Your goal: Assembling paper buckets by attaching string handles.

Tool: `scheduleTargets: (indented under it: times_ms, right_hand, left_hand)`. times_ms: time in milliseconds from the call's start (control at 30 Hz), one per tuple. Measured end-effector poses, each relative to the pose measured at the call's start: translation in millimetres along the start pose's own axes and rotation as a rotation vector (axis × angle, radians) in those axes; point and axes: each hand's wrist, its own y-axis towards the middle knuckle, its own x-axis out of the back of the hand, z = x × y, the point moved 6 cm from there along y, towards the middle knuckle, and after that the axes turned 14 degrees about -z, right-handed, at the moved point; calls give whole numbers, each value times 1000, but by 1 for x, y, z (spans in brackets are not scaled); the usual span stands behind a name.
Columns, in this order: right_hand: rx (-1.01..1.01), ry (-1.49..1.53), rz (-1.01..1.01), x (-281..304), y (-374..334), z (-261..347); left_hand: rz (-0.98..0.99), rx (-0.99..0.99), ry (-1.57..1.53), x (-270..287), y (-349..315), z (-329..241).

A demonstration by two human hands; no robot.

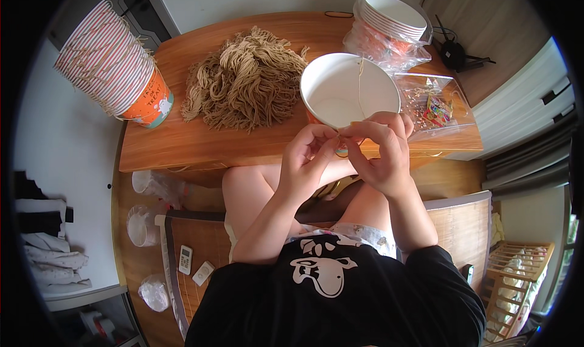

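Note:
A large white-lined paper bucket (325, 82) stands tilted toward me at the table's front edge. A thin tan cord (359, 82) hangs across its opening from the far rim down to my fingers. My left hand (309, 161) and my right hand (384, 152) meet at the near rim, thumbs and forefingers pinched together on the cord. The exact spot where the cord meets the rim is hidden by my fingertips. Left of the bucket lies a big heap of tan cords (249, 82).
A tall stack of striped orange buckets (112, 67) with cords leans at the table's left end. More white buckets in plastic wrap (389, 27) stand at the back right. A clear tray (438, 106) holds small bits and a colourful packet. Two remotes (185, 260) lie beside me.

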Motion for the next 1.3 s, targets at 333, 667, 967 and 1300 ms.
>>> scheduleTargets:
  times_ms: [333,667,967,1300]
  right_hand:
    - [25,-15,-50,-2,-5,0]
    - [-57,14,-71,1,-9,0]
    - [-118,45,-40,8,-14,4]
    - [-283,164,-5,20,-32,10]
  left_hand:
    - [-71,-98,113,-2,-3,-6]
    - [-78,-560,501,4,4,-26]
    - [-142,-997,899,-13,4,-45]
    - [-162,-1036,863,-12,8,-39]
